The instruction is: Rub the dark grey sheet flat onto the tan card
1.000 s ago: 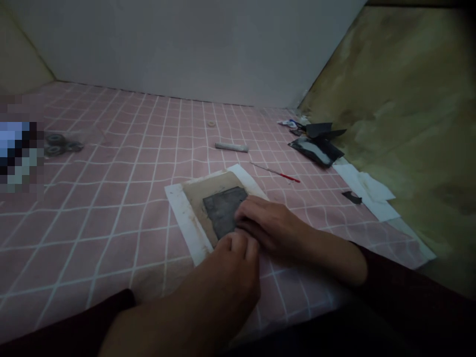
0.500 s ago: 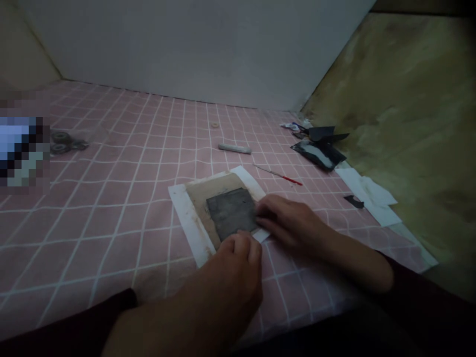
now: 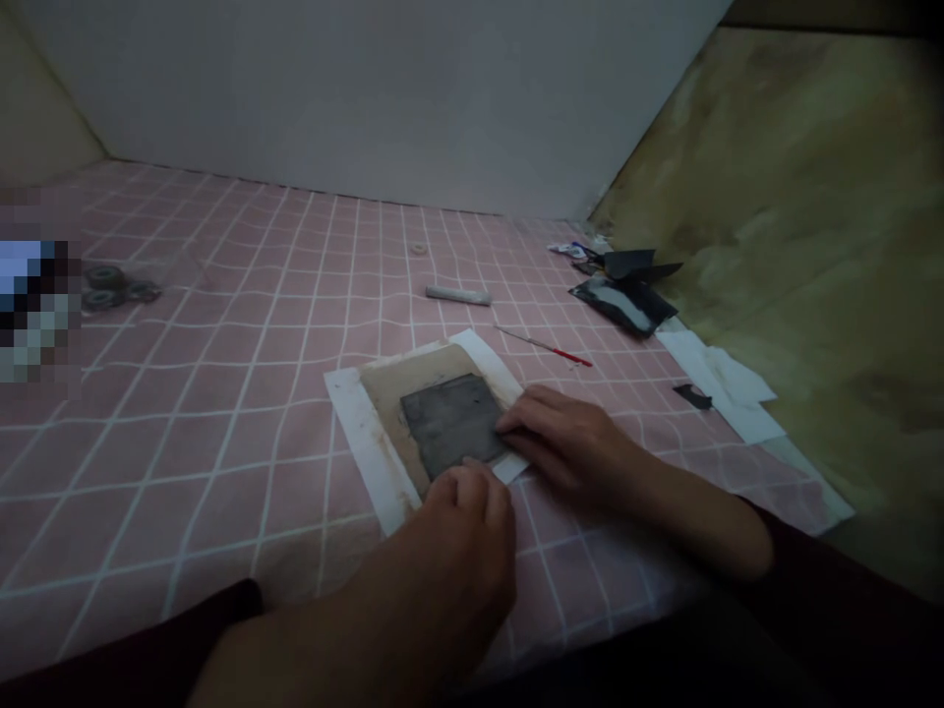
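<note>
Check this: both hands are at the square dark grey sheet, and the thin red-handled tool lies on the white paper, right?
No, the head view shows the thin tool lying on the pink checked tablecloth, not the white paper; the left hand and right hand are at the sheet.

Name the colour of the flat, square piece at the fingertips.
Dark grey; the flat, square piece shows best in the head view.

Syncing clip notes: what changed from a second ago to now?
The right hand moved right, away from the left hand, uncovering more of the dark square; its fingertips are now at the square's right edge. Grip changes can't be told. Unchanged: left hand at the near edge, red-handled tool and grey rod beyond.
</note>
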`<state>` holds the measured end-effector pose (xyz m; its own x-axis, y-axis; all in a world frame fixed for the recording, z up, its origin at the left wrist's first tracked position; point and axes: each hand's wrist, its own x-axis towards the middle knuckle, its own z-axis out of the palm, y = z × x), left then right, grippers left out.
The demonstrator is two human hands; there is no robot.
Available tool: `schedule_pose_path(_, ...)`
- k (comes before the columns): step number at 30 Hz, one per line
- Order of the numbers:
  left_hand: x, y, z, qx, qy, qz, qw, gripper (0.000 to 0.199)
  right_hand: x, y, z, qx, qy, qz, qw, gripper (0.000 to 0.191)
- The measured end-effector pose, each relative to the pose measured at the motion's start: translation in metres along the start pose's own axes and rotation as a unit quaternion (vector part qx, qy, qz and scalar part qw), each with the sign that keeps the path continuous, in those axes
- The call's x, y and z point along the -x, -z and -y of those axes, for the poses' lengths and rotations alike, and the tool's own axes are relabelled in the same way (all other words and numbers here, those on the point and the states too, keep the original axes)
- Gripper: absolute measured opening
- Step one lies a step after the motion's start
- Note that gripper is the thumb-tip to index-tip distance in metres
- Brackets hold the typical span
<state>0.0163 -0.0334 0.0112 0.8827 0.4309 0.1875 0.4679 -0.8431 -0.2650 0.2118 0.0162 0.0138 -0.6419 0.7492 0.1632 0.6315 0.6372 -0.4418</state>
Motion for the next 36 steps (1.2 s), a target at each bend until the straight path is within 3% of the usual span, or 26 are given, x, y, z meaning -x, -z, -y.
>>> schedule_pose_path(4, 0.002, 0.0, -0.002, 0.007, 0.005, 0.003, 1.0, 0.031, -0.007, -0.006, 0.006, -0.017, 0.034, 0.031, 0.999, 0.014)
schedule_pose_path(9, 0.003, -0.001, -0.001, -0.011, -0.009, -0.001, 1.0, 0.039, -0.004, 0.0, -0.004, 0.026, -0.004, -0.013, 1.0, 0.012)
schedule_pose_path(15, 0.002, 0.002, 0.001, 0.021, 0.012, 0.01, 1.0, 0.03, -0.009, -0.005, 0.009, -0.028, 0.03, 0.029, 0.999, 0.01)
schedule_pose_path(21, 0.003, 0.002, -0.002, -0.003, -0.011, 0.032, 0.999, 0.038, 0.0, 0.005, 0.0, 0.014, -0.012, 0.003, 1.0, 0.009)
schedule_pose_path(25, 0.003, 0.002, -0.002, 0.003, -0.007, 0.023, 1.0, 0.035, -0.004, -0.003, 0.005, -0.016, 0.03, 0.033, 0.999, 0.012)
schedule_pose_path(31, 0.003, 0.001, -0.003, -0.015, -0.008, 0.02, 1.0, 0.038, 0.001, 0.0, -0.002, 0.023, 0.003, -0.006, 1.0, 0.012)
schedule_pose_path(36, 0.004, 0.002, -0.004, 0.001, 0.001, 0.003, 1.0, 0.033, -0.004, -0.007, 0.008, -0.01, 0.041, 0.042, 0.998, 0.01)
